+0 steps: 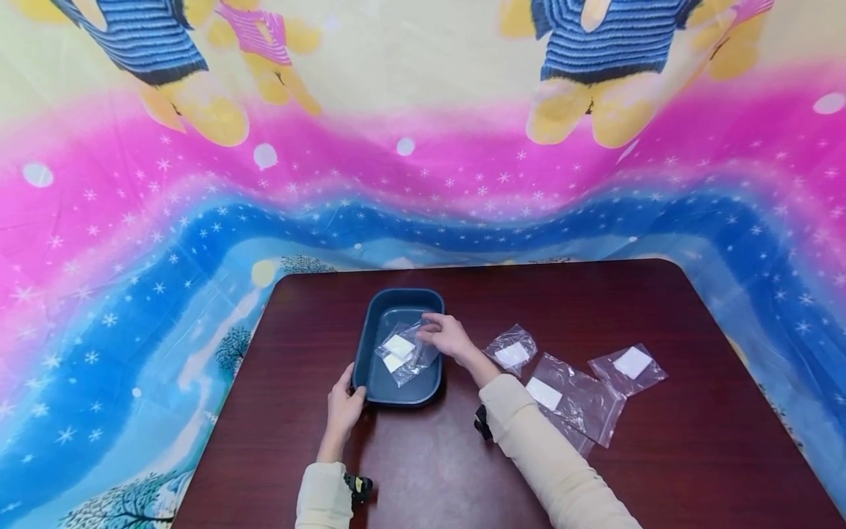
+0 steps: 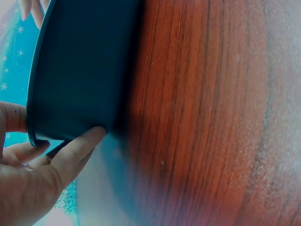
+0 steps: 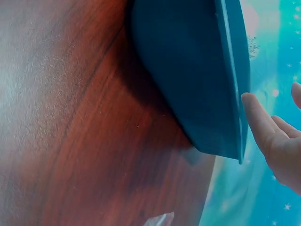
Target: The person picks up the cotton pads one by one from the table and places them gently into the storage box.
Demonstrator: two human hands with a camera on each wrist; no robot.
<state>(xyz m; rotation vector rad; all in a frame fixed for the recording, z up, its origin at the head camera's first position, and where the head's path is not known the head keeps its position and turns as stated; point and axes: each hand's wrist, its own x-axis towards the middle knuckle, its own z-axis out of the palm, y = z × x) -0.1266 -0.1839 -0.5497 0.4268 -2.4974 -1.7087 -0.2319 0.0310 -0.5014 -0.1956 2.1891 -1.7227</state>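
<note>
Clear bags [image 1: 399, 345] with white pieces overlap inside the dark tray [image 1: 396, 314], too tangled to count (the right hand [image 1: 449, 336] partly covers them). That hand's fingers are spread at the right rim; the left hand [image 1: 345, 406] grips the near-left corner. The tray sits near the desk's [image 1: 304, 330] far edge. The right sleeve [image 1: 525, 422] partly hides other bags [image 1: 581, 393].

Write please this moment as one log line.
left hand: grips dark blue rectangular tray; right hand: over its rim; clear plastic bags: some inside tray, others on brown wooden table
</note>
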